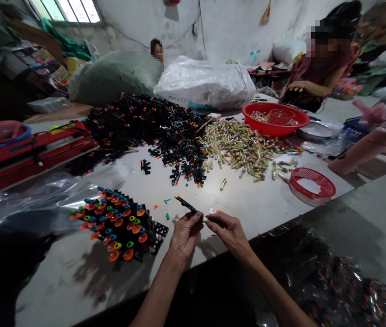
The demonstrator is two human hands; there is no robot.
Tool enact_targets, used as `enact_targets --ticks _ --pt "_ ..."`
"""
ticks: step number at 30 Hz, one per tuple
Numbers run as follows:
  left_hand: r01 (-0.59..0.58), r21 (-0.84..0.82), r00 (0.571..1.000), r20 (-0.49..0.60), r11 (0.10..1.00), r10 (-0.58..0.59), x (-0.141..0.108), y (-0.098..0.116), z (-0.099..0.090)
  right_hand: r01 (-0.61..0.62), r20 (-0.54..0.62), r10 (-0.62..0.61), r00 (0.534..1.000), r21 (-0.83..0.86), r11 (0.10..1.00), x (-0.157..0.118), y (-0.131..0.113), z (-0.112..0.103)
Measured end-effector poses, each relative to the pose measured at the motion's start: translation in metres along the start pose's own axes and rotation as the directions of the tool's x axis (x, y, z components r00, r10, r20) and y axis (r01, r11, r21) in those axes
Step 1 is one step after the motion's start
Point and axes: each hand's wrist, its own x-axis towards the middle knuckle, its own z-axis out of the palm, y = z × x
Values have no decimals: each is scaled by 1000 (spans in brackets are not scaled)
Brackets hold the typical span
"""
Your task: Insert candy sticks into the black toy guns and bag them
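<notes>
My left hand (186,234) is closed round a small black toy gun (185,204) with a yellow tip, its barrel pointing up and to the left. Close beside it, my right hand (231,232) pinches a small pale piece (205,219) against the near end of the gun; its kind is mostly hidden by my fingers. To the left stand rows of finished-looking black toy guns (120,220) with orange, blue and green ends. Beyond my hands lies a single candy-filled tube (223,184), with a few small blue and orange bits nearer my left hand.
A large heap of black toy guns (138,120) covers the back left, beside a pile of candy tubes (240,145). A red basin (274,129) and a red basket (312,196) stand right. A red sealing machine (36,165) is left. Two people are beyond the table.
</notes>
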Motion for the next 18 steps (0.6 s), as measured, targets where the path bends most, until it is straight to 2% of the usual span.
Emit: enact_targets --ticks 7,13,18 --pt "31 -112 999 -16 993 -33 -3 0 2 -3 -17 4 1000 15 1000 -5 -6 -2" --pt "4 -134 999 -38 991 -10 -7 2 7 -15 65 16 998 -26 1000 -5 -13 -3" --pt "-12 -136 999 -45 991 6 -8 2 9 80 57 -75 996 -78 994 -8 -9 -1"
